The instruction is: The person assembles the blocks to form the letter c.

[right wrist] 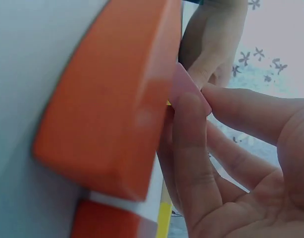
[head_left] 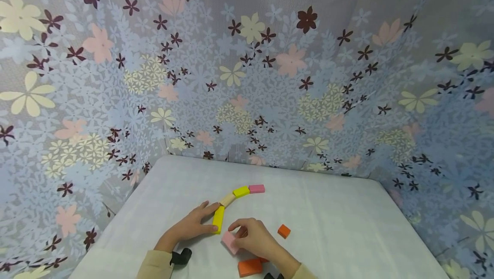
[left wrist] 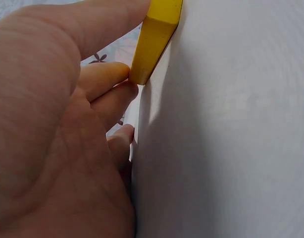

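Observation:
In the head view, a curved row on the white table has a yellow block (head_left: 218,220) nearest, then a pale wood block (head_left: 227,199), a second yellow block (head_left: 241,191) and a darker pink block (head_left: 257,189). My left hand (head_left: 194,223) holds the nearest yellow block, thumb by its lower end and index finger by its upper end. The left wrist view shows fingertips against this yellow block (left wrist: 151,44). Between thumb and fingers, my right hand (head_left: 254,238) pinches a light pink block (head_left: 230,242), just below and right of the row's near end.
An orange block (head_left: 250,267) lies under the right forearm, with another orange block partly hidden behind it. A smaller orange block (head_left: 284,231) sits to the right of the right hand. Flower-patterned cloth (head_left: 247,77) rises behind the white table (head_left: 328,210).

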Demonstrator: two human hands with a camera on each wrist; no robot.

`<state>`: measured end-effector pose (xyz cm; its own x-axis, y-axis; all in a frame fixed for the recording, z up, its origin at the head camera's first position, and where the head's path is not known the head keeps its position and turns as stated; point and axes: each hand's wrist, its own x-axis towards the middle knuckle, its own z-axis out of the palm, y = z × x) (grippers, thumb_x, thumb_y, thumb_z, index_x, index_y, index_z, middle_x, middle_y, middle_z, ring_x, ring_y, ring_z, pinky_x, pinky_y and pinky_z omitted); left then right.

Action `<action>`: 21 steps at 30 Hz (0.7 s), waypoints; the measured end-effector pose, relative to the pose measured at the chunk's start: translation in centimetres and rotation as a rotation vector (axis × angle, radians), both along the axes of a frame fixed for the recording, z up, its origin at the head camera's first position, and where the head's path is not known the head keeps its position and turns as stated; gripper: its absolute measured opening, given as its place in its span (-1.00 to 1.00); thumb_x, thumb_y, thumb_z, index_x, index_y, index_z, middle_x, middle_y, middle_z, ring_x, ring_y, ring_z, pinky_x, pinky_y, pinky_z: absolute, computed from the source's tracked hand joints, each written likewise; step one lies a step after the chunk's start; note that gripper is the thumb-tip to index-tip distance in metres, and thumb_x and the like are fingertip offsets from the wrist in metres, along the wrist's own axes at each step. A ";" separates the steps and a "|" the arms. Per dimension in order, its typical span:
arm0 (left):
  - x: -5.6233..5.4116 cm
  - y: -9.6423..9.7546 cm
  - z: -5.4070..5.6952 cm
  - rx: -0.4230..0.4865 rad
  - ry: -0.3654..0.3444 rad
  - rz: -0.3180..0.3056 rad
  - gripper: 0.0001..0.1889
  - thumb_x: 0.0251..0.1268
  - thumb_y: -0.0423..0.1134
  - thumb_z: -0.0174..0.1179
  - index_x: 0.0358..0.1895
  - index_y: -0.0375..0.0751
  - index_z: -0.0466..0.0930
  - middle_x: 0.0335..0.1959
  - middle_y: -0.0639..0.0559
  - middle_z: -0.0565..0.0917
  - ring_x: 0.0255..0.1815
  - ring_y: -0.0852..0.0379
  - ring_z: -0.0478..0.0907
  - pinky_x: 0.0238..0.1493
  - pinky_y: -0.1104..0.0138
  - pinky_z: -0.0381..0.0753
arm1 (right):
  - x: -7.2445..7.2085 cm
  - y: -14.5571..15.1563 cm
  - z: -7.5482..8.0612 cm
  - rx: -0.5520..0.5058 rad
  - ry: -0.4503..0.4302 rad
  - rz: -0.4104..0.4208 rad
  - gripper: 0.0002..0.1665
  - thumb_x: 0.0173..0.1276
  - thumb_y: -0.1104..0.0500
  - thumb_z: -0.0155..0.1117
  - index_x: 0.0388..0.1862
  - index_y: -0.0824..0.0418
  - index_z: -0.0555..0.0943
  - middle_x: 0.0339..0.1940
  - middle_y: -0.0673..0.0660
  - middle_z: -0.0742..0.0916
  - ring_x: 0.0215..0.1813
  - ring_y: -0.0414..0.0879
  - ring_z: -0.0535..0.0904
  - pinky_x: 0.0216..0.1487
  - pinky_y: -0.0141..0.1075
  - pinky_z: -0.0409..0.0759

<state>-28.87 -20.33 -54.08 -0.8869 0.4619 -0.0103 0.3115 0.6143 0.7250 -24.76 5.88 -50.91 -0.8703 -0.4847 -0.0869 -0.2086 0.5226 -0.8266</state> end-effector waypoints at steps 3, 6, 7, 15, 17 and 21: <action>0.1 0.0 0.0 -0.011 -0.012 0.012 -0.16 0.26 0.18 0.34 0.57 0.06 0.25 0.58 -0.14 0.20 0.57 -0.37 -0.05 0.32 -0.45 0.05 | 0.1 -0.3 -0.1 -0.004 -0.025 -0.007 -0.69 0.21 0.21 0.52 -0.05 0.01 0.75 -0.37 -0.09 0.71 -0.29 -0.10 0.61 -0.26 -0.26 0.64; 0.0 0.0 -0.1 -0.021 -0.029 0.028 -0.15 0.23 0.21 0.35 0.56 0.10 0.25 0.58 -0.13 0.19 0.57 -0.36 -0.04 0.32 -0.45 0.06 | 0.2 -0.4 0.0 0.006 -0.032 -0.004 -0.65 0.19 0.20 0.54 -0.02 0.04 0.75 -0.35 -0.08 0.71 -0.28 -0.11 0.62 -0.24 -0.25 0.64; 0.0 0.0 -0.1 -0.023 -0.034 0.032 -0.14 0.23 0.22 0.35 0.56 0.10 0.25 0.58 -0.13 0.19 0.57 -0.36 -0.04 0.32 -0.45 0.06 | 0.3 -0.5 0.0 0.013 -0.034 0.000 -0.63 0.18 0.19 0.55 0.00 0.05 0.75 -0.34 -0.08 0.71 -0.28 -0.11 0.62 -0.24 -0.24 0.64; -0.1 0.1 -0.2 -0.021 -0.044 0.047 -0.14 0.22 0.23 0.35 0.56 0.13 0.25 0.58 -0.11 0.19 0.58 -0.35 -0.05 0.33 -0.45 0.05 | 0.4 -0.8 -0.1 0.121 -0.016 0.054 -0.48 0.12 0.16 0.62 0.10 0.04 0.72 -0.34 -0.12 0.67 -0.30 -0.17 0.57 -0.23 -0.26 0.57; -0.1 0.1 -0.2 -0.022 -0.044 0.047 -0.14 0.22 0.22 0.35 0.56 0.13 0.25 0.59 -0.12 0.18 0.58 -0.35 -0.05 0.33 -0.45 0.05 | 0.5 -0.8 -0.2 0.132 -0.024 0.058 -0.47 0.12 0.14 0.62 0.11 0.03 0.71 -0.36 -0.11 0.66 -0.32 -0.15 0.56 -0.27 -0.27 0.54; 0.0 0.1 0.0 -0.019 -0.044 0.045 -0.14 0.22 0.22 0.36 0.56 0.13 0.26 0.58 -0.13 0.18 0.58 -0.35 -0.05 0.33 -0.45 0.05 | 0.6 -1.0 -0.4 0.128 -0.033 0.059 -0.46 0.14 0.11 0.61 0.14 0.02 0.71 -0.40 -0.09 0.66 -0.36 -0.14 0.54 -0.34 -0.31 0.51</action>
